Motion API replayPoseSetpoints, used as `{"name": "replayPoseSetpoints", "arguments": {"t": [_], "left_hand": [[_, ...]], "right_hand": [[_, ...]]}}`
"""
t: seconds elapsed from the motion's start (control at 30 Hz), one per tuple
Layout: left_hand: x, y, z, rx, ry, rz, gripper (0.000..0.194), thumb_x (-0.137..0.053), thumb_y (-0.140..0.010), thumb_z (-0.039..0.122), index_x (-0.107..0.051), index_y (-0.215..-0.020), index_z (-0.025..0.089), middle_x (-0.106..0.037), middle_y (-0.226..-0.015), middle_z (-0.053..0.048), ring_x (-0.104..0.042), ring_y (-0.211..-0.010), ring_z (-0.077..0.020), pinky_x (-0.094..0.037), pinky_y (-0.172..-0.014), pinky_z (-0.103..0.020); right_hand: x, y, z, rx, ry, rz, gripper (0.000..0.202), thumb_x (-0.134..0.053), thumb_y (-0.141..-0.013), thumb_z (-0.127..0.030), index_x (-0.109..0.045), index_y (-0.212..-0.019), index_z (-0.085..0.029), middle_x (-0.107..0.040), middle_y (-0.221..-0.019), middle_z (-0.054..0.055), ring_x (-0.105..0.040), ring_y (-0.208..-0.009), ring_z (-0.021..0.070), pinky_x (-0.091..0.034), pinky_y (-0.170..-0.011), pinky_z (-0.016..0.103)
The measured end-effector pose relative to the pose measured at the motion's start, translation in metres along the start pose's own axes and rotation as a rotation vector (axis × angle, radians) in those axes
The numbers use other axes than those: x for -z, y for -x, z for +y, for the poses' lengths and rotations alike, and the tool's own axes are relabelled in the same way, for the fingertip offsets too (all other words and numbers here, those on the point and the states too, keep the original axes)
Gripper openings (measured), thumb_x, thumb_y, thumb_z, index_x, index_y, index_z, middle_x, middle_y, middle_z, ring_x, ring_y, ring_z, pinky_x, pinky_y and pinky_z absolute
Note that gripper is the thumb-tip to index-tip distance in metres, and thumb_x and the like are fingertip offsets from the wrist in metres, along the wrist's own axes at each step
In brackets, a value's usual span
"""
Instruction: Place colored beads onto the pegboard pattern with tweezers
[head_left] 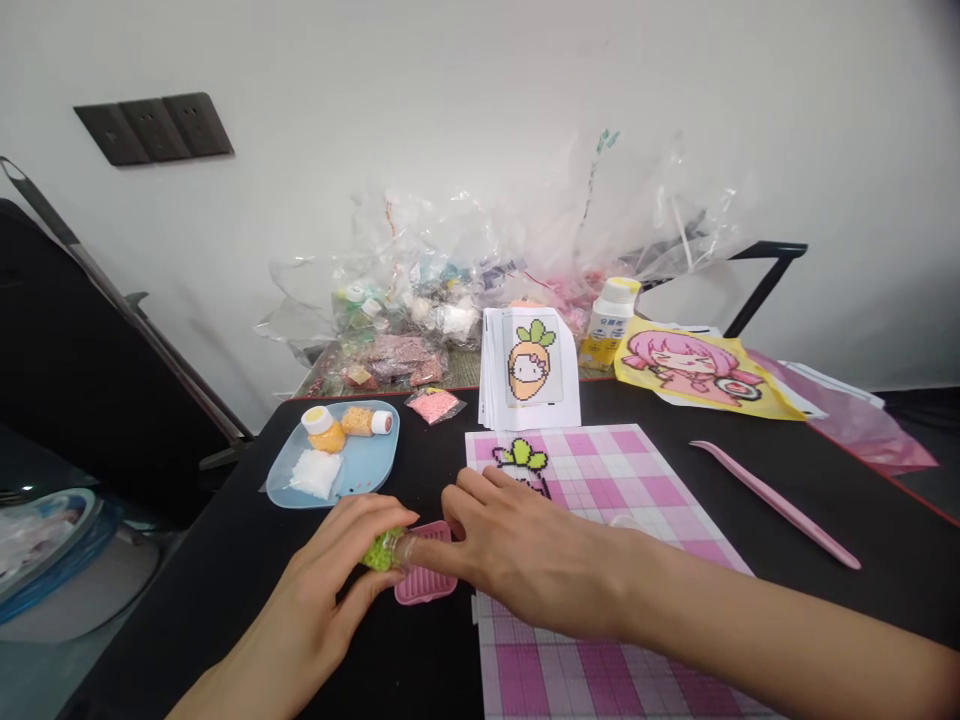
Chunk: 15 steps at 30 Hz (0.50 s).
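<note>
Across our desk (420, 670), the left hand (330, 580) grips a bottle (403, 551) of green beads (380, 552) by the pink tray (426, 588); the right hand (517, 545) holds a finger (433, 554) at the bottle's mouth. Of the carrot (528, 370) on the card (569, 395), the board (664, 491) shows leaves (521, 452) partly green and some black outline (546, 488); orange seems left.

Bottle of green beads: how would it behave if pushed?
The bottle of green beads looks rounded, so it might roll. Fitting within the left hand, it's probably light. Beads may spill: no cap shows where the right hand meets it.
</note>
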<state>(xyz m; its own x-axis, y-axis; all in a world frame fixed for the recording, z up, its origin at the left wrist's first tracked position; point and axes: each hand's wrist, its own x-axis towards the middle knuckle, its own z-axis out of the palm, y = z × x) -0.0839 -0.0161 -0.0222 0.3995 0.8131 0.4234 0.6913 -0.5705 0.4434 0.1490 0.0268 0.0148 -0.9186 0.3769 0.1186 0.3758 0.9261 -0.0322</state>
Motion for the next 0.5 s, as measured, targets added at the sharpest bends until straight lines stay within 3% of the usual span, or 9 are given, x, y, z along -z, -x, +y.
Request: {"name": "replayPoseSetpoints", "arguments": {"t": [0.2,0.37,0.5], "left_hand": [[-0.002,0.001,0.001,0.075,0.052,0.032,0.029,-0.055,-0.091,0.019,-0.064,-0.116,0.03,-0.068,-0.112,-0.004,-0.064,-0.109,-0.023,-0.053,-0.094,-0.035],[-0.001,0.002,-0.001,0.048,0.033,-0.007,0.031,-0.056,-0.09,0.018,-0.063,-0.118,0.03,-0.069,-0.113,-0.004,-0.064,-0.109,-0.0235,-0.052,-0.095,-0.036],[-0.001,0.002,-0.001,0.061,0.043,0.035,0.031,-0.056,-0.091,0.019,-0.063,-0.118,0.032,-0.069,-0.114,-0.003,-0.064,-0.11,-0.0225,-0.052,-0.096,-0.035]], "right_hand": [[-0.001,0.004,0.003,0.004,-0.016,0.002,0.048,-0.04,-0.096,-0.008,-0.047,-0.14,-0.027,-0.053,-0.09,0.006,-0.042,-0.079,0.0192,-0.037,-0.076,0.034],[-0.001,0.008,0.004,0.004,-0.041,-0.003,0.051,-0.038,-0.097,-0.006,-0.046,-0.142,-0.029,-0.053,-0.09,0.005,-0.041,-0.075,0.0175,-0.037,-0.073,0.032],[0.002,0.011,0.005,0.018,-0.039,-0.01,0.049,-0.038,-0.098,-0.007,-0.045,-0.142,-0.027,-0.053,-0.091,0.006,-0.041,-0.077,0.0176,-0.036,-0.073,0.033]]}}
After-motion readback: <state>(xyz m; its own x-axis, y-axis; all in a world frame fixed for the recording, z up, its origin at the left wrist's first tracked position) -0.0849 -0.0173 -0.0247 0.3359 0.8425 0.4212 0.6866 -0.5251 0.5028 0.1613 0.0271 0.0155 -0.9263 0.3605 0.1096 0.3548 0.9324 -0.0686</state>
